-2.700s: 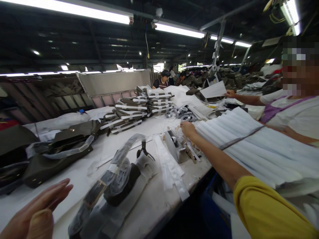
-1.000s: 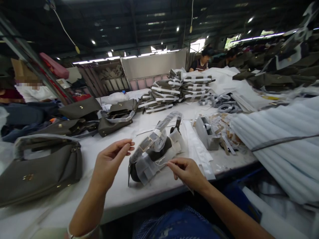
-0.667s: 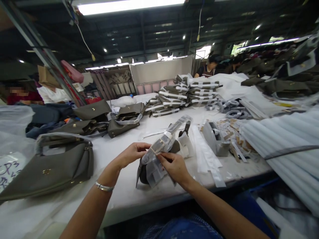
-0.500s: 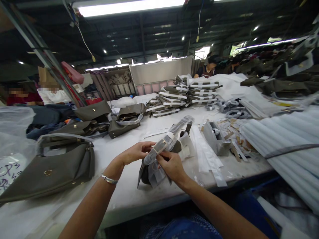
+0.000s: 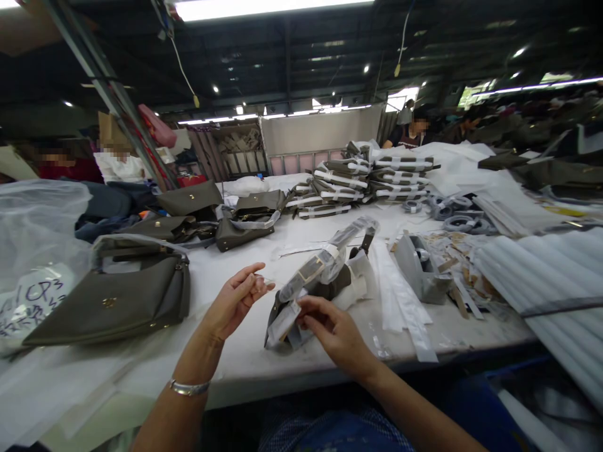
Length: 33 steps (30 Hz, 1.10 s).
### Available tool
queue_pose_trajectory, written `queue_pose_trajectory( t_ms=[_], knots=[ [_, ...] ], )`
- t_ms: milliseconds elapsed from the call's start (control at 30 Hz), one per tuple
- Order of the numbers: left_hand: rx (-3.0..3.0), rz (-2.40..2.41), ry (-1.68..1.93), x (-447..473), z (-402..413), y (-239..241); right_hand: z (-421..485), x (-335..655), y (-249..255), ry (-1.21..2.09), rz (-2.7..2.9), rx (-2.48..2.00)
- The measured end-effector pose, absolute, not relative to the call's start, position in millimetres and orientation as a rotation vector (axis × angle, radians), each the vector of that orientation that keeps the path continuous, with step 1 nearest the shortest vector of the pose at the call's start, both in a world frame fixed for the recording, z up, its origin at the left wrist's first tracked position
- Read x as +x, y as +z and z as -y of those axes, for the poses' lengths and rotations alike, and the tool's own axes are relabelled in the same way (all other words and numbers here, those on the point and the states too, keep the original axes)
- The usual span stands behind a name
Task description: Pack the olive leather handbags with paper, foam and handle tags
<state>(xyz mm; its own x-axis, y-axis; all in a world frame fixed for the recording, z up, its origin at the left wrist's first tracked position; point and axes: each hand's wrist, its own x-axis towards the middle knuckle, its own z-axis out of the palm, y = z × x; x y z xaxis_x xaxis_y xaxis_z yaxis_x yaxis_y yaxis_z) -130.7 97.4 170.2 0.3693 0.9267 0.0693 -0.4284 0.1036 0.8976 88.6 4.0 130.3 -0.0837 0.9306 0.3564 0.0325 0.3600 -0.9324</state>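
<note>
A dark olive handbag (image 5: 336, 285) lies on the table before me, its strap (image 5: 308, 267) wrapped in clear plastic with a buckle showing through. My right hand (image 5: 334, 333) is closed at the bag's near end, thumb and fingers pinching the edge of a small whitish translucent packet (image 5: 284, 321). What the packet contains is hard to make out. Left of the bag and apart from it, my left hand (image 5: 238, 301) is raised with curled fingers. Between its fingertips shows a small clear scrap of plastic (image 5: 267, 280).
Another olive handbag (image 5: 117, 307) stands at the left, with several more behind it. Wrapped straps are stacked in a pile (image 5: 348, 179) at the back. To the right are white strips (image 5: 400, 301), a grey holder (image 5: 419, 270) and foam sheets (image 5: 551, 276). Co-workers sit beyond the table.
My left hand has come away from the strap to the left, a clear scrap at its fingertips. The right hand stays at the bag, now pinching the packet. The view has shifted slightly left.
</note>
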Motion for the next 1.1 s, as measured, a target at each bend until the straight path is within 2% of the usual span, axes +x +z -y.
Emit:
queue_pose_trajectory(
  t_ms=[133, 233, 300, 533, 667, 800, 1100],
  knots=[
    [0.993, -0.613, 1.151, -122, -90, 171, -10, 90, 121, 0.176, 1.856, -1.000],
    [1.042, -0.646, 1.131, -119, -89, 171, -15, 91, 120, -0.147, 1.908, -0.993],
    [1.072, -0.670, 1.101, -118, -90, 168, -16, 89, 124, -0.152, 1.845, -0.983],
    [1.104, -0.635, 1.100, -112, -95, 154, -20, 76, 146, 0.291, 1.630, -1.030],
    [1.188, -0.525, 1.159, -111, -93, 157, -22, 73, 161, 0.138, 1.739, -1.174],
    [1.404, -0.624, 1.133, -110, -84, 173, -21, 70, 178, -0.032, 1.918, -1.290],
    [2.521, -1.055, 1.300, -116, -38, 211, -23, 82, 180, -0.074, 1.963, -1.363]
  ],
)
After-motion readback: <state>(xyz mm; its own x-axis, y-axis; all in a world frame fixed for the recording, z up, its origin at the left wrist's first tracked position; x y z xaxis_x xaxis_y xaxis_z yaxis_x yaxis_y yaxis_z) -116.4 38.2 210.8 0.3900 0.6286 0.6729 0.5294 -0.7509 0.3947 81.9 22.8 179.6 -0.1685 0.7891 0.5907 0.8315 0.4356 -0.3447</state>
